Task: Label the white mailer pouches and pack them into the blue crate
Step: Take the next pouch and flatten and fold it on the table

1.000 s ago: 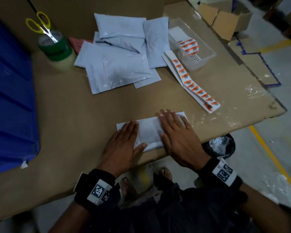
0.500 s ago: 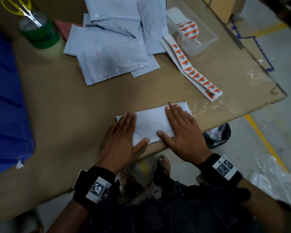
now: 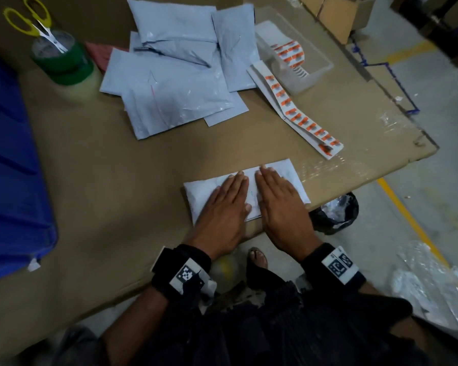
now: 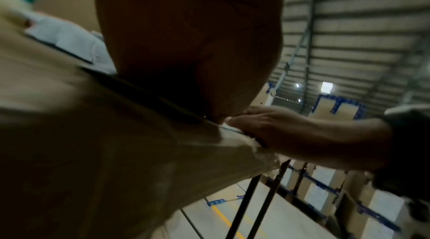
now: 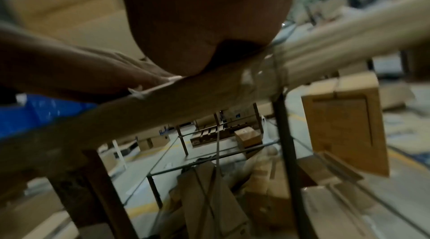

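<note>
A white mailer pouch [image 3: 202,191] lies flat at the near edge of the cardboard-covered table [image 3: 117,180]. My left hand [image 3: 226,204] and right hand [image 3: 278,202] press on it side by side, palms down, fingers straight. A pile of several more white pouches [image 3: 177,75] lies further back. A strip of orange-and-white labels [image 3: 299,120] runs from a clear tray [image 3: 317,72] toward the table's right edge. The blue crate [image 3: 8,167] stands at the left. Both wrist views are mostly blocked by the palms, with the other hand [image 4: 291,132] [image 5: 81,70] lying flat on the table edge.
A green tape roll [image 3: 61,62] with yellow-handled scissors [image 3: 35,25] on it stands at the back left. A black bag-lined bin [image 3: 336,215] sits on the floor below the table's right side. Cardboard boxes [image 3: 339,14] stand at the back right.
Both hands have slid inward over the pouch; they now lie close together at its middle, where before they were spread apart. The pouch stays in place.
</note>
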Tool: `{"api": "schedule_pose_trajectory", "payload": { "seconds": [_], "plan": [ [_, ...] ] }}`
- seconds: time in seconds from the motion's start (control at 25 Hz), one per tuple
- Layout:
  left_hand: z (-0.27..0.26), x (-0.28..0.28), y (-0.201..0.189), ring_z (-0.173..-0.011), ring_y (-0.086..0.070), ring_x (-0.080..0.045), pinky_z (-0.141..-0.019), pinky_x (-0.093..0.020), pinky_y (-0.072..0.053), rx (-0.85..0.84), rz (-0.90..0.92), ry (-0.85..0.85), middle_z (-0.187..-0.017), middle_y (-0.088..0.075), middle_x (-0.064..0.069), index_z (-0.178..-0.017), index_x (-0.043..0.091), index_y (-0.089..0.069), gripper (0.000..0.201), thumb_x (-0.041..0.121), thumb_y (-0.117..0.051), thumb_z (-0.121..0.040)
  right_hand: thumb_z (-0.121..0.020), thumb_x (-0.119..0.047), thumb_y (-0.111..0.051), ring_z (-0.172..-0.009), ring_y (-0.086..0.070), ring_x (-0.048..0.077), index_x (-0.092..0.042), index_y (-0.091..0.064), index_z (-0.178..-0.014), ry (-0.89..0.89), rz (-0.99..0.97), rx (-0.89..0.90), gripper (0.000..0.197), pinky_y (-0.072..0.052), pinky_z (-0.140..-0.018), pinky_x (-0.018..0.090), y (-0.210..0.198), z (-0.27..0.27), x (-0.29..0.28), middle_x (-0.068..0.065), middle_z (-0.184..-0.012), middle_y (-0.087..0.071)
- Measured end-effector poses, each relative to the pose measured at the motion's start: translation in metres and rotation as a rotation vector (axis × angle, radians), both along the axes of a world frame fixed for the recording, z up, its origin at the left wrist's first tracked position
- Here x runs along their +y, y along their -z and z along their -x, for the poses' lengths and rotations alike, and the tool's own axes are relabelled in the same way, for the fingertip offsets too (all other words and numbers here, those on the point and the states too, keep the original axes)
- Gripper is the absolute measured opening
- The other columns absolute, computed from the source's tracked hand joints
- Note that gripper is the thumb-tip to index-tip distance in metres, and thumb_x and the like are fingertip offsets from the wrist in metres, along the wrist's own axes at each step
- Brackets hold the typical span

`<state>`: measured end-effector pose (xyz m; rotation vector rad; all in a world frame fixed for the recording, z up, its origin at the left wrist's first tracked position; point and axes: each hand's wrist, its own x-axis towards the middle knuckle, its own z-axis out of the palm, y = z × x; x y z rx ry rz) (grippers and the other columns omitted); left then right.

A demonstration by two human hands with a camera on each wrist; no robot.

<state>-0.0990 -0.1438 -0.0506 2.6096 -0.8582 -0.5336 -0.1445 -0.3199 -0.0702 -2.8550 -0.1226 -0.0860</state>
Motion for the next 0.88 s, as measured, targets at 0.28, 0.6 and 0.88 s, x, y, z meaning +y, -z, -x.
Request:
{"api": "schedule_pose_trajectory", "payload": {
  "seconds": [0.28,0.6,0.88],
  "plan": [
    [0.002,0.012,0.003,-0.154,0.012,-0.008,-0.120,-0.027,0.012,-0.012,-0.028,-0.095,-0.169,0.012,0.008,-0.162,0.024,0.009,0.076,0.062,-0.019,-0.103,-0.109,-0.053,-0.024,-0.159,-0.007,0.016,-0.017,-0.012,-0.165,0.006,0.125,0.104,0.068,-0.013,-0.128,0.038,-0.007,0.000,-0.028,0.003,-0.173,-0.009],
    [0.007,0.023,0.004,-0.155,0.011,-0.011,-0.126,-0.038,0.005,-0.027,-0.113,-0.172,-0.169,0.015,0.005,-0.161,0.021,0.014,0.096,0.081,-0.017,-0.092,-0.103,-0.048,-0.023,-0.159,-0.005,0.025,-0.012,-0.009,-0.165,0.034,0.193,0.144,0.073,-0.004,-0.129,0.047,-0.023,-0.006,-0.026,0.009,-0.173,-0.006],
    [0.007,0.029,0.007,-0.155,0.012,-0.010,-0.124,-0.035,0.008,-0.006,-0.121,-0.190,-0.169,0.017,0.005,-0.160,0.021,0.016,0.108,0.090,-0.013,-0.083,-0.109,-0.043,-0.012,-0.159,-0.006,0.017,-0.011,-0.014,-0.165,-0.093,0.102,0.152,0.064,-0.012,-0.128,0.043,-0.009,-0.001,-0.018,0.006,-0.173,-0.010]
  ]
}}
